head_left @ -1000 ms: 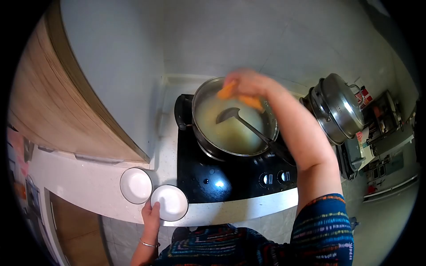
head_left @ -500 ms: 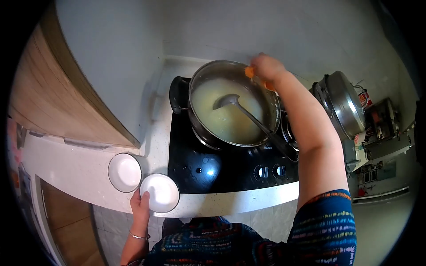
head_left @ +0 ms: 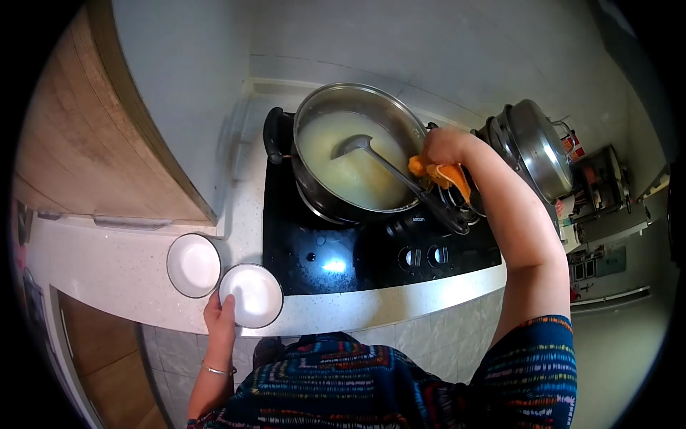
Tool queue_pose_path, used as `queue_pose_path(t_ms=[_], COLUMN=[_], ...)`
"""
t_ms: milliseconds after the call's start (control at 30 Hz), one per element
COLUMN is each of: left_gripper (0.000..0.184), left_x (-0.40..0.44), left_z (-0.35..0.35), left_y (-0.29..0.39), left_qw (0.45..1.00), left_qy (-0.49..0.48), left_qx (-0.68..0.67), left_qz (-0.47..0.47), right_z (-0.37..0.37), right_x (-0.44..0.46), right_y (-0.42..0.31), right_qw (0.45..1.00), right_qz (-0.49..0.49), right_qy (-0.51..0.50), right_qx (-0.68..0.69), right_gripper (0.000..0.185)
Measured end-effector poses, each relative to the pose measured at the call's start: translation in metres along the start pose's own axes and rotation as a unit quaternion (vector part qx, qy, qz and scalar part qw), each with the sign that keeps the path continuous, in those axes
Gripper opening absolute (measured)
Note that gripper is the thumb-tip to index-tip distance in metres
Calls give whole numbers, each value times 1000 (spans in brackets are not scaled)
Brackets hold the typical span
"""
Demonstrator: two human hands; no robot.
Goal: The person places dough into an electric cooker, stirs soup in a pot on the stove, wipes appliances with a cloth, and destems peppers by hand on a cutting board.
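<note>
My left hand (head_left: 220, 316) grips the rim of a white bowl (head_left: 259, 297) with a dark edge, thumb inside, at the counter's front. A second white bowl (head_left: 193, 266) stands beside it. My right hand (head_left: 449, 145) is closed on an orange cloth (head_left: 451, 177) at the right rim of a large steel pot (head_left: 309, 187). The pot's right handle is mostly hidden by that hand. Pale, cloudy liquid with light grains (head_left: 321, 154) fills part of the pot. A ladle (head_left: 391, 169) rests in it, its dark handle leaning over the near right rim.
Beneath the pot is a black glass gas hob (head_left: 300, 250) with two knobs (head_left: 423, 257). A lidded steel pot (head_left: 532, 150) stands to the right. A wooden cabinet (head_left: 93, 143) juts in at upper left, above the white counter (head_left: 114, 254).
My right hand has come down along the pot's right side with the orange cloth, which now shows more fully. The left hand keeps hold of the bowl. The whole view has shifted slightly.
</note>
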State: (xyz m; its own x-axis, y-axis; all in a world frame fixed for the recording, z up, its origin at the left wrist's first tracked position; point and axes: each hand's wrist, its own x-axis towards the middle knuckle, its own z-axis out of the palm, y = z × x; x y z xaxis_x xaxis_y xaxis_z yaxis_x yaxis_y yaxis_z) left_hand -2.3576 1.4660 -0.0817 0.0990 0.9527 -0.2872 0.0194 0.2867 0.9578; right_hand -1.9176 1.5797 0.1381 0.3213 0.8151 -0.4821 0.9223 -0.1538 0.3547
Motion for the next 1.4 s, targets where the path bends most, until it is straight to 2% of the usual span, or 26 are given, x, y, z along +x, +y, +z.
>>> queue_pose_path(t_ms=[67,100,167,233,300,333,367,433,467,500,533,567,600,633,700,767,800,833,900,967,1000,1033,1100,1133,1267,1400], left_gripper=[33,33,34,35,37,37,36,36,35,34,34,34,34,34,38,38,40,42,49,56,55,55,43,29,23,24], left_x=[0,-1,-3,-4,-5,-5,-7,-17,-29,-38,-43,-49,-54,-57,-51,-39,-34,-30,-22,-16,-15,-13,-7,-2,7,12], left_z=[1,2,4,4,3,4,5,9,12,14,14,14,14,23,58,96,119,141,186,226,245,262,291,300,279,219], left_y=[-1,0,6,9,9,11,14,32,58,76,86,94,101,116,148,163,173,181,188,192,194,194,183,184,191,217], left_qw=[1000,1000,1000,998,990,989,987,983,982,975,974,930,850,848,819,821,802,780,761,735,725,716,666,639,649,730], left_qy=[1,2,6,9,10,8,7,5,-8,-20,-20,2,25,24,-14,-91,-126,-160,-195,-215,-228,-240,-230,-248,-187,-119], left_qx=[-2,-4,26,59,142,145,158,175,189,199,203,368,519,522,536,479,471,459,421,390,385,381,412,456,412,371], left_qz=[-2,-5,-5,-6,9,10,34,59,-18,-97,-95,-2,92,92,205,298,347,394,454,512,523,534,578,567,612,562], right_z=[12,11,1,1,12,9,9,11,4,2,2,3,6,11,23,30,28,25,25,31,27,28,30,26,41,31], right_x=[10,12,8,10,22,11,6,0,-7,-6,-4,-3,-6,-6,-5,-9,-14,-19,-18,-3,-5,-5,-5,-14,-8,-26], right_y=[10,17,22,24,30,20,22,26,28,34,39,44,46,48,48,44,44,44,47,57,60,60,59,52,47,30], right_qw=[977,976,939,935,994,997,997,949,921,919,924,927,923,922,955,943,933,917,891,807,788,787,853,897,942,959], right_qz=[-90,-90,-62,-12,-26,-16,-15,-130,-27,-28,-6,18,31,31,-16,-6,-44,-82,-84,-51,-60,-60,-71,-47,30,12], right_qy=[-17,-16,57,40,78,54,55,47,103,104,130,154,163,162,175,171,113,54,53,109,97,97,148,171,172,144], right_qx=[195,197,335,352,68,56,58,284,375,379,359,340,348,352,239,287,339,387,444,578,605,606,495,405,287,245], right_gripper=[27,27,31,32,31,30,30,28,25,25,25,24,25,25,28,28,28,27,23,19,16,16,18,20,21,21])
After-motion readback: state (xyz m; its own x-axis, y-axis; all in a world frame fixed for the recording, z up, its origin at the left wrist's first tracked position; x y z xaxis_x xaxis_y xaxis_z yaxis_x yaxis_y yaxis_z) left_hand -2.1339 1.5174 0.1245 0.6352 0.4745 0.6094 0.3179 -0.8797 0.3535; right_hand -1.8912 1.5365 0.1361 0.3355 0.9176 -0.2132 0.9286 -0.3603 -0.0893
